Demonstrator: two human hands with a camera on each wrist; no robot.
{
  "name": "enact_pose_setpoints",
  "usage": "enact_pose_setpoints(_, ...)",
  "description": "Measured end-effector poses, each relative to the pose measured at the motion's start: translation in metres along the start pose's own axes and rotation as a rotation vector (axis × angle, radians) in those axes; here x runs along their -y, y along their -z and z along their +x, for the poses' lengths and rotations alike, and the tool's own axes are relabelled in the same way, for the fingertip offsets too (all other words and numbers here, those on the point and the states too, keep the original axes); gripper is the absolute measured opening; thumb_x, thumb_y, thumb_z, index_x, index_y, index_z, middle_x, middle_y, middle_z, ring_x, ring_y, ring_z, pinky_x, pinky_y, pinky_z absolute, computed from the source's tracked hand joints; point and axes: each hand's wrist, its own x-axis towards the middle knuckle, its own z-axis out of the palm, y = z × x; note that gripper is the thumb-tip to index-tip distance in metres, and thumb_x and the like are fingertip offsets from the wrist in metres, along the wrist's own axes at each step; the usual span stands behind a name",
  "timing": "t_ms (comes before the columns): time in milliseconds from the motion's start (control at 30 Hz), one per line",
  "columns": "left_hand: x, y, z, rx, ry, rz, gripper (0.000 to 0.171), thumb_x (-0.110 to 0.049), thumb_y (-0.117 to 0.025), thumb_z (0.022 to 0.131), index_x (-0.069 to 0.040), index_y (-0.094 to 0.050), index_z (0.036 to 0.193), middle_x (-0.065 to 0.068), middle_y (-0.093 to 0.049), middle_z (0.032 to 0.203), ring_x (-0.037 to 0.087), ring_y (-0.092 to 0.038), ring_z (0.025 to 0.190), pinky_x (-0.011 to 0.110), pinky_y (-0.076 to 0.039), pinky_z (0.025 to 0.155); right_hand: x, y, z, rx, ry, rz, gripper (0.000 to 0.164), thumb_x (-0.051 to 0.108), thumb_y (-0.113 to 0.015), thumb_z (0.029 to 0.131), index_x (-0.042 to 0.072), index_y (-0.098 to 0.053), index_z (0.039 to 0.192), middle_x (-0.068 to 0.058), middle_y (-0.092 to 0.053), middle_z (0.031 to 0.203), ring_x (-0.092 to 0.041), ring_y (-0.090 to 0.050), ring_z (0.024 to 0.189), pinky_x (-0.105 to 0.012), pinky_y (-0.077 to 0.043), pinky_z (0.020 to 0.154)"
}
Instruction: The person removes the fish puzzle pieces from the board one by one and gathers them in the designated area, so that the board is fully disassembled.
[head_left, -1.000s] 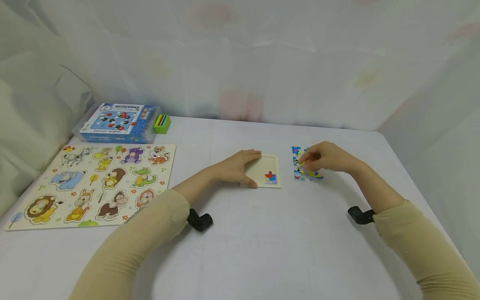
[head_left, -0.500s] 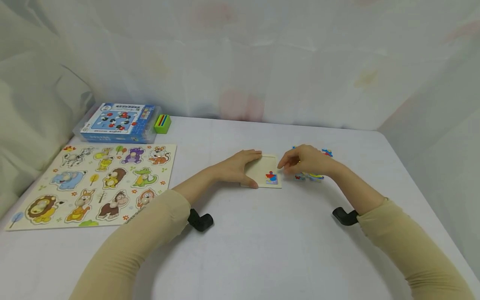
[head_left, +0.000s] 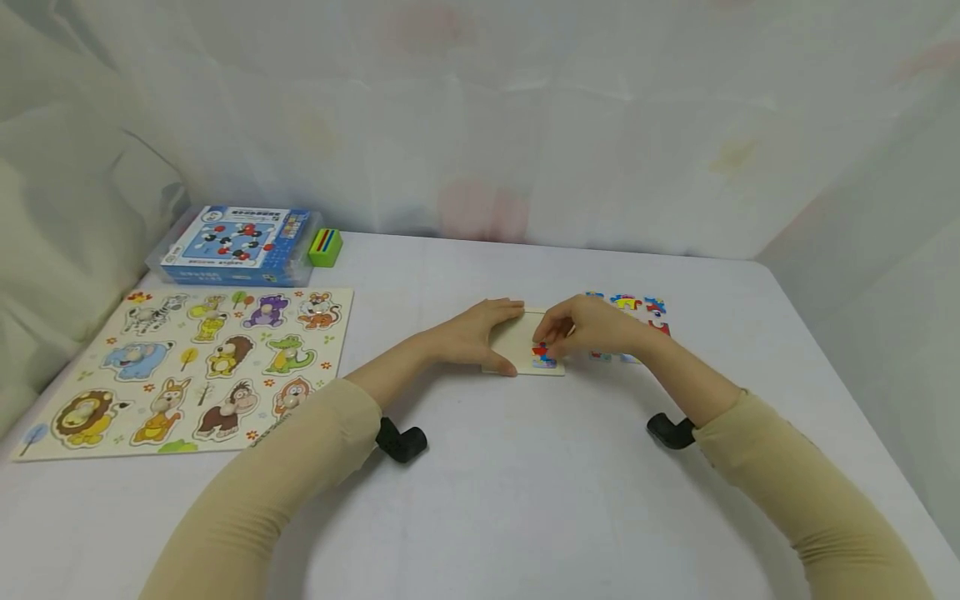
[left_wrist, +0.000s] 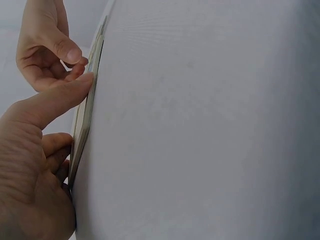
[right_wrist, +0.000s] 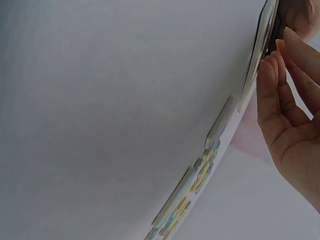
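Note:
A small pale wooden puzzle tray [head_left: 513, 340] lies flat on the white table. My left hand [head_left: 471, 335] holds it by its left part, thumb on the near edge; in the left wrist view the thumb [left_wrist: 65, 97] presses the rim and the fingers curl at the far side. One colourful jigsaw piece [head_left: 543, 357] with red and blue sits in the tray's near right corner. Over the tray's right side my right hand [head_left: 588, 325] pinches what seems to be another jigsaw piece, mostly covered by the fingertips. In the right wrist view the right hand [right_wrist: 295, 115] is beside the tray's edge.
Several loose jigsaw pieces [head_left: 625, 302] lie right of the tray, partly behind the right hand. At left is a large animal peg puzzle board [head_left: 251, 350]. Behind it stand a blue boxed set [head_left: 225, 250] and a small green block [head_left: 324, 248].
My right hand has moved left from the loose pieces to above the tray, near the piece in its corner. The left hand stays in place on the tray.

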Motion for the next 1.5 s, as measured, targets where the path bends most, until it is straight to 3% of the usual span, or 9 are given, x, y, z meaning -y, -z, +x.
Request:
enact_pose_setpoints(533, 0.001, 0.000, 0.001, 0.003, -0.007, 0.002, 0.096, -0.038, -0.080, 0.078, -0.009, -0.030, 0.155, 0.003, -0.026, 0.165, 0.025, -0.013, 0.157, 0.048, -0.014, 0.128, 0.003, -0.008, 0.003, -0.002, -0.077, 0.035, 0.029, 0.017, -0.082, 0.077, 0.023, -0.073, 0.103, 0.001, -0.067, 0.103, -0.017, -0.060, 0.099, -0.030, -0.050, 0.091)
enact_pose_setpoints(833, 0.001, 0.000, 0.000, 0.001, -0.011, -0.005, 0.098, -0.039, -0.080, 0.078, -0.008, -0.029, 0.155, 0.004, -0.026, 0.165, 0.025, -0.013, 0.157, 0.047, -0.010, 0.129, 0.002, -0.010, 0.006, -0.008, -0.014, 0.020, 0.028, 0.012, -0.083, 0.075, 0.017, -0.071, 0.101, -0.002, -0.067, 0.099, -0.019, -0.059, 0.095, -0.030, -0.050, 0.088)
enact_pose_setpoints(1500, 0.000, 0.000, 0.000, 0.004, -0.002, -0.009, 0.098, -0.038, -0.080, 0.078, -0.009, -0.028, 0.156, 0.002, -0.025, 0.166, 0.024, -0.011, 0.157, 0.047, -0.011, 0.129, 0.003, -0.011, 0.004, -0.019, -0.006, -0.011, 0.025, 0.013, -0.084, 0.075, 0.014, -0.071, 0.097, -0.004, -0.064, 0.098, -0.019, -0.057, 0.094, -0.029, -0.049, 0.087)
